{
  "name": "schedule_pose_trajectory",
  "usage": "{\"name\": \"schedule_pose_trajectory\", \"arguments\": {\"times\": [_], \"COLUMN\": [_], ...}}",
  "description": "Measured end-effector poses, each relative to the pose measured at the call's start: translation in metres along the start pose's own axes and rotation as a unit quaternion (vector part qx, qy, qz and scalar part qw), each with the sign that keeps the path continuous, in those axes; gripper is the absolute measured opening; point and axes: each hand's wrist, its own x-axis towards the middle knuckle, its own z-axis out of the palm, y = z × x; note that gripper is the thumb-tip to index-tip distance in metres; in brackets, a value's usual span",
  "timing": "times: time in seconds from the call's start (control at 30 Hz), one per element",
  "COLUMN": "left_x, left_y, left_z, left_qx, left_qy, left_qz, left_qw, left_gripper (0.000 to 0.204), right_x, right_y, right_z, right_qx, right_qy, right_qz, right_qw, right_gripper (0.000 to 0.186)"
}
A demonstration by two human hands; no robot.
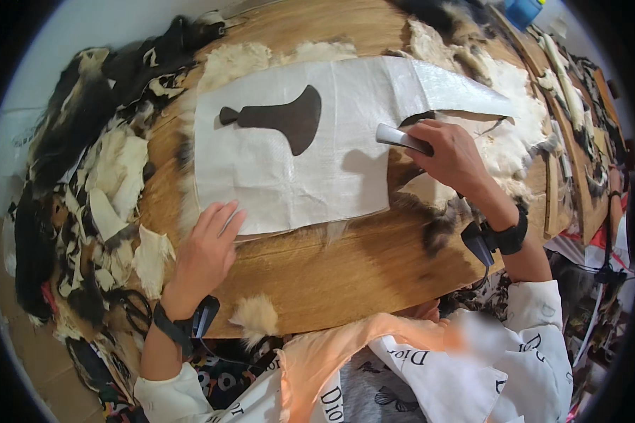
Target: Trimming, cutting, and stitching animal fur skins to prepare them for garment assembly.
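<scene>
A white woven plastic sheet (261, 190) lies flat across pale fur hides on the wooden board. On its near left corner rests my left hand (208, 243), open, with fingers stretched out. My right hand (448, 151) is closed around a silver, curved, blade-like tool (396, 137) with a dark part inside the grip; its exact kind is unclear. The tool's tip hangs over the sheet's right part and casts a shadow there. Left of it, on the sheet, lies a dark brown, flat piece (289, 120) with a flared end and a small knob, out of both hands' reach.
Dark and cream fur scraps (113, 169) pile up along the left side. More hide (522, 106) spreads at the right of the wooden board (317, 268). Black-handled scissors (135, 308) lie near my left forearm. A blue container (523, 13) stands at the far right.
</scene>
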Motion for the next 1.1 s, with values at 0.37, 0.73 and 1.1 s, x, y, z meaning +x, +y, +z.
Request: {"name": "schedule_pose_trajectory", "arguments": {"times": [0.37,0.73,1.1], "left_x": [0.006,0.012,0.047], "left_y": [0.010,0.033,0.048], "left_z": [0.002,0.005,-0.020], "left_qx": [-0.047,0.141,-0.072], "left_qy": [0.024,-0.048,-0.007], "left_qz": [0.009,-0.001,-0.012], "left_qw": [0.999,0.989,0.997], "left_gripper": [0.037,0.051,0.038], "right_x": [-0.034,-0.076,-0.070], "right_y": [0.031,0.093,0.102], "right_z": [0.000,-0.028,-0.032], "right_qx": [-0.022,-0.086,-0.042], "right_qy": [0.067,0.081,0.107], "right_qz": [0.052,0.102,0.082], "right_qw": [0.996,0.988,0.990], "right_gripper": [0.012,0.017,0.022]}}
